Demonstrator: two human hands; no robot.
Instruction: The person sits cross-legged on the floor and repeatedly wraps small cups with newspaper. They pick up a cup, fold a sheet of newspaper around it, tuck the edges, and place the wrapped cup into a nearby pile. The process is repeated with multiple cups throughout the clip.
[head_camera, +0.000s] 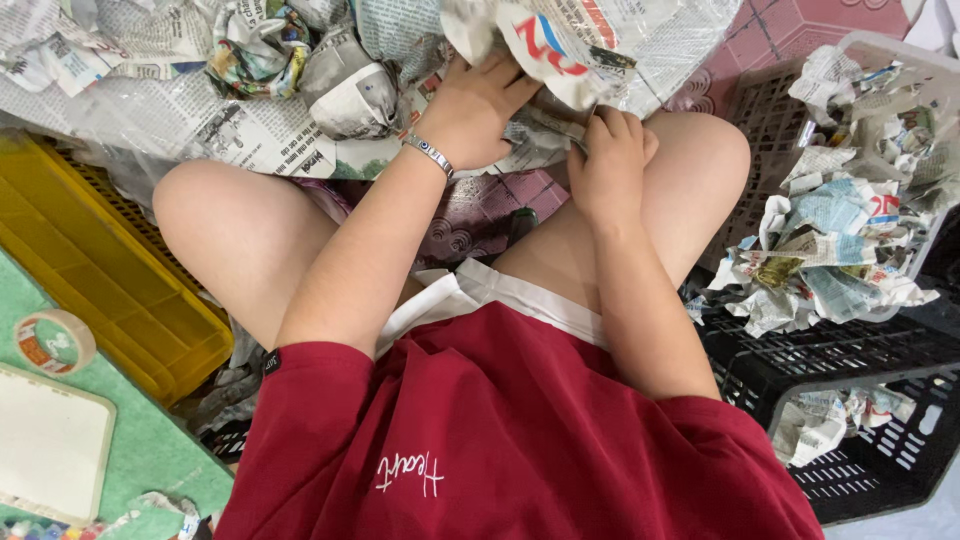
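The left hand (470, 110) lies at 12 o'clock, palm down on a crumpled newspaper bundle (560, 45), its fingers spread wide over the paper and partly tucked under the fold. A bracelet (430, 155) circles that wrist. Just beside it, toward 1 o'clock, the right hand (608, 160) has its fingers curled narrow, pinching the lower edge of the same bundle above the right knee. The bundle rests on the heap of newspaper (200, 110) that fills the frame from 10 to 12 o'clock. At 9 o'clock sits a yellow crate (90, 270), and below it, at 8 o'clock, a tape roll (55, 342) on a green mat (150, 440). At 3 o'clock a grey basket (905, 60) holds paper wads (830, 250), above a black crate (860, 370) at 4 o'clock.
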